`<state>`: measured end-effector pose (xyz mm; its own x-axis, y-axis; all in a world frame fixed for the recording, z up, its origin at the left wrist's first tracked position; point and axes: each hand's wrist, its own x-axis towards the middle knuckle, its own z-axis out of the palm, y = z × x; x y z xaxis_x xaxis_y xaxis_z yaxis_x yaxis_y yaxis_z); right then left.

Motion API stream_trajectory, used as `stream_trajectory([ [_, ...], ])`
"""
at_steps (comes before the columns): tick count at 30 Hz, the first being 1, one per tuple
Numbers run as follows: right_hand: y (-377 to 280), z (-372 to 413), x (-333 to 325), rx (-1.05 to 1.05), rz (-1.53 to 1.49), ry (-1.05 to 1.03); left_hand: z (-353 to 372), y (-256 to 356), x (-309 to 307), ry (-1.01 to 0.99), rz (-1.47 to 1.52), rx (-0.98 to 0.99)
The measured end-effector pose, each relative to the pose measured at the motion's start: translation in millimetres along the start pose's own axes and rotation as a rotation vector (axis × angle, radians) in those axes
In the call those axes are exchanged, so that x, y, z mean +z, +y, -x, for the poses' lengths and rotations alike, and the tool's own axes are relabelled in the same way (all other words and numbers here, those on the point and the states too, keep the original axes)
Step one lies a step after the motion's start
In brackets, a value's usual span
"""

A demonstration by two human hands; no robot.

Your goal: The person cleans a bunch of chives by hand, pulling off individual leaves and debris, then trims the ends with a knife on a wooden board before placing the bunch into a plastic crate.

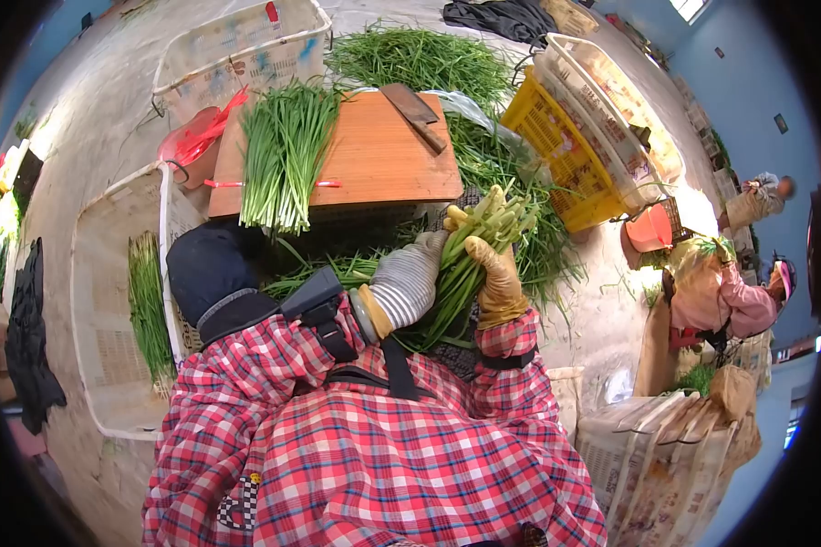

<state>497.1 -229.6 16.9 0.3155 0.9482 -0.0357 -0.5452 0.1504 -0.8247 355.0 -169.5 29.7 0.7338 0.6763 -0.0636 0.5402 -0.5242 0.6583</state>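
Observation:
My right hand [500,284], in a yellow glove, is closed around a bunch of garlic chives [465,273] with the pale stem ends up. My left hand [409,278], in a grey striped glove, presses against the same bunch from the left; its fingertips are partly hidden. Just beyond my hands is a wooden board [374,146]. On it lies a neat bundle of chives [287,155] across a red tie [324,184]. A cleaver [415,117] rests at the board's far right.
Loose chives [420,64] heap behind and right of the board. White crates [119,301] stand left and a yellow crate [556,150] right. A red plastic bag [214,123] hangs by the board. Another person [725,296] sits at far right, beyond stacked crates [652,465].

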Motion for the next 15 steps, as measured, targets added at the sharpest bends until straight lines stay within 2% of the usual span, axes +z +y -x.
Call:
stream_trajectory([
  [1,4,0,0,0.005,0.005,-0.001,1,4,-3,-0.093,-0.101,-0.029],
  [3,10,-3,-2,-0.149,-0.015,-0.054,2,-6,-1,-0.119,-0.113,0.000],
  [5,6,-6,4,-0.163,0.036,-0.029,7,-22,-17,-0.214,0.261,0.258],
  [6,0,-6,8,-0.139,0.003,-0.061,8,-31,-34,-0.446,0.538,0.267],
  [7,-7,-7,14,-0.120,-0.032,-0.089,2,-47,-37,-0.613,0.990,0.328],
  [9,-19,-9,33,-0.074,-0.037,-0.136,2,-57,-64,-0.519,1.240,0.358],
  [10,-20,-12,45,-0.058,-0.103,-0.195,-9,-82,-54,-0.364,1.080,0.424],
  [11,-22,-16,60,-0.040,-0.166,-0.260,-3,-81,-54,-0.340,1.082,0.427],
  [13,-21,-22,89,-0.089,-0.133,-0.269,13,-64,-43,-0.791,1.484,0.227],
  [15,-20,-29,102,-0.273,0.201,0.029,32,-54,-42,-0.728,1.627,0.114],
])
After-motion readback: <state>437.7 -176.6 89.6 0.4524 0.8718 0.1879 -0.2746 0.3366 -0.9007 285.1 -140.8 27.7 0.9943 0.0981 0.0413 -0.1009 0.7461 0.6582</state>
